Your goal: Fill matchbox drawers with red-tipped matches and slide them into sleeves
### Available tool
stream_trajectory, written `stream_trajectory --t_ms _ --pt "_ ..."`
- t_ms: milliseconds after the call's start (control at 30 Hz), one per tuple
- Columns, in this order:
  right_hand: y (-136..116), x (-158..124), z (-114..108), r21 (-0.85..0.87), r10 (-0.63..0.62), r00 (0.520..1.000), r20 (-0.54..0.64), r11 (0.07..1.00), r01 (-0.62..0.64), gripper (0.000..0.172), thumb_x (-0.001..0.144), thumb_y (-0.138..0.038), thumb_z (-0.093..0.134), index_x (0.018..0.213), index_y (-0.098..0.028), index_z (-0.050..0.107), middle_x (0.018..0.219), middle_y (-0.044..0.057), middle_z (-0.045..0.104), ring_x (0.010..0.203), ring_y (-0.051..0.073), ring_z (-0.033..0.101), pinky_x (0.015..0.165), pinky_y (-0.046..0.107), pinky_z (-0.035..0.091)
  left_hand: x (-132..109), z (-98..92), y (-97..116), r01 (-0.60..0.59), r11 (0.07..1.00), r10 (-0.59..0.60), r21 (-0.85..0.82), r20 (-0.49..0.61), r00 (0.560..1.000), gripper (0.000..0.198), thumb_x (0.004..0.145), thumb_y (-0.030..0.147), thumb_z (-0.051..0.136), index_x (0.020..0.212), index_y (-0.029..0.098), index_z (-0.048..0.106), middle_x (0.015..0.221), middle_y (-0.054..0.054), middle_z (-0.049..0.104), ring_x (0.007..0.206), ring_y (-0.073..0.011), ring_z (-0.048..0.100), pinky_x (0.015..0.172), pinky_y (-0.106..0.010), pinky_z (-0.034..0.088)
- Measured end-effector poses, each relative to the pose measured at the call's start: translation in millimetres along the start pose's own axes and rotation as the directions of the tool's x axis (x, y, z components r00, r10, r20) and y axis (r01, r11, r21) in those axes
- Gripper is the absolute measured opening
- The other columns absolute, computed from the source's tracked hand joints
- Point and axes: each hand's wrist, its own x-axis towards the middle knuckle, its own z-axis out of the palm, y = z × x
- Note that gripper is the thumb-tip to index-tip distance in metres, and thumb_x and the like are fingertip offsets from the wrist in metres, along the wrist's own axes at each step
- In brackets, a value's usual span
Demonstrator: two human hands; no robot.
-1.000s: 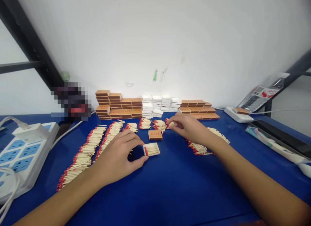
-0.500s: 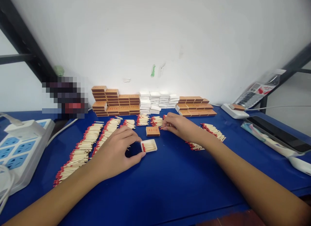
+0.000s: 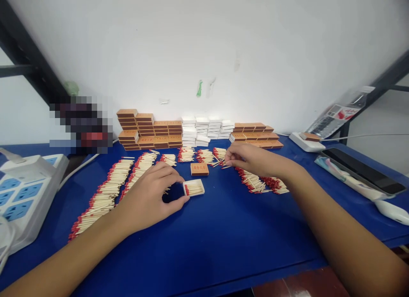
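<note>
Between the thumb and forefinger of my left hand [image 3: 156, 198] is the left end of a white matchbox tray [image 3: 200, 191], with several red-tipped matches lying inside. Just behind the tray, an orange matchbox [image 3: 200, 169] lies flat on the blue table. My right hand [image 3: 244, 156] is farther back and to the right, its fingers pinched beside a small pile of matches [image 3: 220, 154]. What those fingertips hold, if anything, is too small to make out.
Match rows [image 3: 105, 190] spread along the left, and more matches [image 3: 252, 181] lie right of centre. Stacked orange boxes [image 3: 147, 131] and white trays [image 3: 202, 127] line the wall. A power strip [image 3: 28, 194] sits left; a phone [image 3: 364, 171] and bottle [image 3: 340, 111] are right.
My right hand has moved a little to the right, uncovering the match pile beside it. My left hand stays at the tray. The view has shifted slightly.
</note>
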Motion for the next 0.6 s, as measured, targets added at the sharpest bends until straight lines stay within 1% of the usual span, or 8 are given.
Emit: stream_trajectory --t_ms 167,333,467,600 --pt "2.0 0.9 3.7 -0.015 0.023 0.997 0.077 1.0 -0.022 0.012 0.099 -0.026 0.06 0.095 -0.022 0.07 0.098 0.008 0.073 0.082 0.021 0.063 0.071 0.033 0.046 -0.2 0.1 -1.1 -0.021 1.0 0.021 0.017 0.006 1.0 0.022 0.1 0.038 0.074 0.113 0.021 0.076 0.106 -0.007 0.077 0.107 -0.0265 0.068 0.1 -0.045 0.056" --pt "1.8 3.9 3.6 -0.027 0.011 0.999 0.031 1.0 -0.01 0.009 0.096 -0.03 0.068 0.095 -0.022 0.072 0.094 0.007 0.073 0.08 0.022 0.064 0.068 0.033 0.043 0.4 -0.2 -0.9 -0.021 1.0 0.021 0.014 0.008 1.0 0.021 0.1 0.038 0.074 0.112 0.022 0.076 0.106 -0.007 0.078 0.106 -0.0267 0.069 0.099 -0.045 0.057" --pt "0.0 5.1 4.2 -0.007 0.017 0.998 0.055 1.0 -0.016 0.013 0.098 -0.03 0.064 0.09 -0.022 0.071 0.089 0.006 0.073 0.076 0.021 0.063 0.067 0.033 0.042 0.7 -0.5 -0.5 -0.018 1.0 0.018 0.012 0.009 1.0 0.021 0.099 0.039 0.074 0.112 0.022 0.076 0.107 -0.007 0.078 0.107 -0.0273 0.069 0.099 -0.045 0.057" --pt "-4.7 4.5 6.4 -0.02 0.034 0.999 0.041 0.999 -0.033 0.018 0.101 -0.033 0.061 0.087 -0.022 0.067 0.089 0.007 0.072 0.076 0.022 0.061 0.066 0.034 0.041 0.4 0.3 -1.1 -0.022 1.0 0.022 0.001 0.01 1.0 0.02 0.098 0.038 0.075 0.111 0.022 0.076 0.106 -0.007 0.078 0.107 -0.0273 0.069 0.099 -0.045 0.057"
